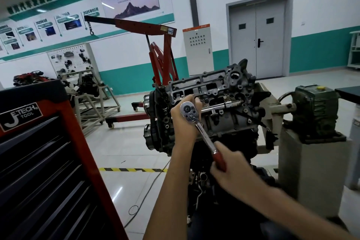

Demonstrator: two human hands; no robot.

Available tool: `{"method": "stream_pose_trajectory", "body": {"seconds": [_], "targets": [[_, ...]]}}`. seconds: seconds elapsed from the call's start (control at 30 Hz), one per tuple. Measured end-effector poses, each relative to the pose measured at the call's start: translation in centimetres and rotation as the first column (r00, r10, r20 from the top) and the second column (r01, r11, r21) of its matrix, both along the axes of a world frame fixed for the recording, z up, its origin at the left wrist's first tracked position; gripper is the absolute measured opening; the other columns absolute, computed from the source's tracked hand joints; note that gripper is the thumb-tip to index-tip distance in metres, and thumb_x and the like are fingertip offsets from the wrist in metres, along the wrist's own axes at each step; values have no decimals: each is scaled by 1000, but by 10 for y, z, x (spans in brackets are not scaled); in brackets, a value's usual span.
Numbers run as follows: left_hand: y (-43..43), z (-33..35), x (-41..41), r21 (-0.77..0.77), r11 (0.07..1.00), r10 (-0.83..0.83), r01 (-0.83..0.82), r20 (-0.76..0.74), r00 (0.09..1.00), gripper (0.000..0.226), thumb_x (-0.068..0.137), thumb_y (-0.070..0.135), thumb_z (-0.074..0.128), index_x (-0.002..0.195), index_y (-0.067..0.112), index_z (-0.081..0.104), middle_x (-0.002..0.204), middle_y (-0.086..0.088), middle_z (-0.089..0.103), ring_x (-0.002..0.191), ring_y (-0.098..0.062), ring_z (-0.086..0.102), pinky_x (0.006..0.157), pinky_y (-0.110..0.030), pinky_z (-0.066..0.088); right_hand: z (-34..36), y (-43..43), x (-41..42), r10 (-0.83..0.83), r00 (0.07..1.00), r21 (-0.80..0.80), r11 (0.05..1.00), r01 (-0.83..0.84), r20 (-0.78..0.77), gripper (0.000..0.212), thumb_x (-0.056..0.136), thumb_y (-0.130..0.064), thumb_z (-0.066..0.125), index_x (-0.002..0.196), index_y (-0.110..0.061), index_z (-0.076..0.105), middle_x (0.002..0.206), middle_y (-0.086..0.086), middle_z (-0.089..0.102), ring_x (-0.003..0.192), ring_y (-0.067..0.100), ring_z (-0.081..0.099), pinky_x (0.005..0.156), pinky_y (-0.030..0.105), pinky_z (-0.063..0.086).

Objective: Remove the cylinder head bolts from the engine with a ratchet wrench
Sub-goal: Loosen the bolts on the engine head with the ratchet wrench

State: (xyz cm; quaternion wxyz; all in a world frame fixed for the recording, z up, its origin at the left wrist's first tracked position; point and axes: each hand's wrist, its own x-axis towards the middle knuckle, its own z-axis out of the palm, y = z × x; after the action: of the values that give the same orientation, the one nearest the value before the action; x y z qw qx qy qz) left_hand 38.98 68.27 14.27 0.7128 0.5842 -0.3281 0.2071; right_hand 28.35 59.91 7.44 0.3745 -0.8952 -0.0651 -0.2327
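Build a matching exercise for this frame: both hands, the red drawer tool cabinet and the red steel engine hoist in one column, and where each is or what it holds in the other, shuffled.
Column one:
1. left hand
2. right hand
3. red drawer tool cabinet
4. red steel engine hoist

Column two:
A. grips the red handle of the chrome ratchet wrench
B. at the left edge, nearest the camera
C. holds the wrench's head at the grey metal engine
D. on the floor behind the engine

Pairs: 1-C; 2-A; 3-B; 4-D
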Motion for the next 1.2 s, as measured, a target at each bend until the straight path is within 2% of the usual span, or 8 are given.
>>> {"method": "stream_pose_trajectory", "body": {"seconds": [0.1, 0.23, 0.37, 0.6, 0.73, 0.9, 1.1, 1.2], "targets": [[9, 8, 6, 144, 983, 103, -117, 101, 990, 49, 91, 0, 56, 54, 25, 37, 47, 13, 36, 48, -1, 31, 50, -14, 27, 56, -58, -2, 34, 996, -424, 903, -67, -85, 24, 83, -13, 56, 90, -32, 44, 62, -9, 50, 46, 9, 53, 44, 22, 47], [10, 14, 6, 225, 962, 125, -155, 142, 982, 49, 87, -5, 57, 54, 23, 34, 47, 12, 34, 50, -2, 29, 51, -17, 26, 119, -92, 5, -52, 979, -771, 609, 187, 197, 13, 85, -21, 55, 92, -28, 46, 55, -14, 45, 48, 5, 49, 48, 19, 37], [9, 1, 2, 79, 986, 145, -149, 45, 988, 41, 92, 3, 58, 59, 21, 39, 58, 6, 39, 55, -4, 34, 56, -20, 31, 73, -67, -2, -60, 986, -623, 768, 145, 155, 14, 85, -16, 53, 98, -21, 49, 56, -13, 45, 47, 4, 53, 46, 19, 46], [1, -4, 1, 63, 976, 213, -210, -43, 976, 39, 97, 5, 49, 65, 27, 58, 57, 18, 54, 55, 4, 54, 58, -7, 44, -18, 33, 2, -68, 996, 132, 989, 61, 55, 17, 81, -14, 58, 92, -16, 45, 58, 2, 50, 49, 25, 52, 50, 39, 47], [13, 0, 6, 82, 988, 126, -129, 35, 991, 49, 92, 0, 56, 55, 26, 37, 50, 14, 35, 51, 0, 30, 53, -15, 29, 23, -22, -2, -1, 1000, -250, 968, -2, -14, 27, 79, -18, 56, 97, -31, 41, 65, 1, 53, 54, 25, 56, 55, 34, 50], [13, 9, 6, 240, 953, 150, -186, 160, 976, 46, 87, -5, 58, 55, 20, 35, 50, 10, 34, 51, -3, 29, 53, -22, 26, 124, -90, 5, -17, 992, -785, 609, 111, 127, 14, 84, -21, 56, 87, -29, 44, 56, -15, 45, 49, 0, 50, 45, 15, 39], [2, 4, 1, 54, 986, 158, -157, -22, 987, 25, 90, 1, 59, 83, -21, 53, 43, 15, 43, 46, 4, 41, 55, -5, 32, 65, -61, -5, -100, 982, -555, 813, 173, 160, 16, 84, -16, 56, 97, -22, 50, 54, -12, 45, 47, 5, 55, 40, 14, 39], [-2, 1, -5, -23, 987, 155, -156, -47, 987, 11, 92, 1, 56, 83, -3, 57, 51, 17, 45, 47, 5, 45, 54, -5, 36, 11, -8, -6, -143, 984, -187, 969, 160, 102, 19, 81, -19, 58, 94, -22, 45, 60, -5, 51, 57, 25, 60, 53, 35, 49]]}}
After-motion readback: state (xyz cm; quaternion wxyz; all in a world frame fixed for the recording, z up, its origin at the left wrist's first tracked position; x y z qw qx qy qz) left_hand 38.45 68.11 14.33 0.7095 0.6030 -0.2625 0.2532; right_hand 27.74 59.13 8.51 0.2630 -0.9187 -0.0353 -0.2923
